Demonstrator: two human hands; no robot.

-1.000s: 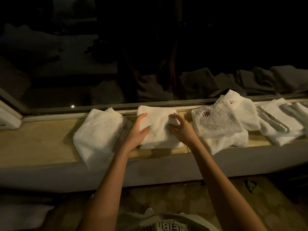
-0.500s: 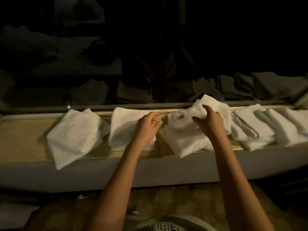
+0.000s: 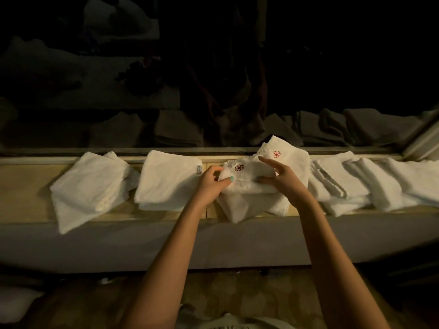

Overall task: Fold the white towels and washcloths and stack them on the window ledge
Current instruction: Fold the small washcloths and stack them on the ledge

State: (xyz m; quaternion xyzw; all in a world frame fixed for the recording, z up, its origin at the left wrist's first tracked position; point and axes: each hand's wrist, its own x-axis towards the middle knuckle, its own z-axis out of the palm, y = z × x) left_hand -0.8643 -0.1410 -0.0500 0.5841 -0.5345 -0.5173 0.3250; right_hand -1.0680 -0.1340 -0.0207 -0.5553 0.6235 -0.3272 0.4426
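White flower-stitched washcloth [image 3: 249, 173]: my left hand [image 3: 210, 185] pinches its nine o'clock edge, my right hand [image 3: 283, 182] its three o'clock edge.

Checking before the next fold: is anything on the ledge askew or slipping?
Yes. The left pile lies skewed, one corner hanging over the ledge front. The cloths beneath the held washcloth overhang too. No spill or damage shows.

Matt terry-cloth washcloths [image 3: 251, 176] lie on a smooth wood-look ledge [image 3: 26, 186].
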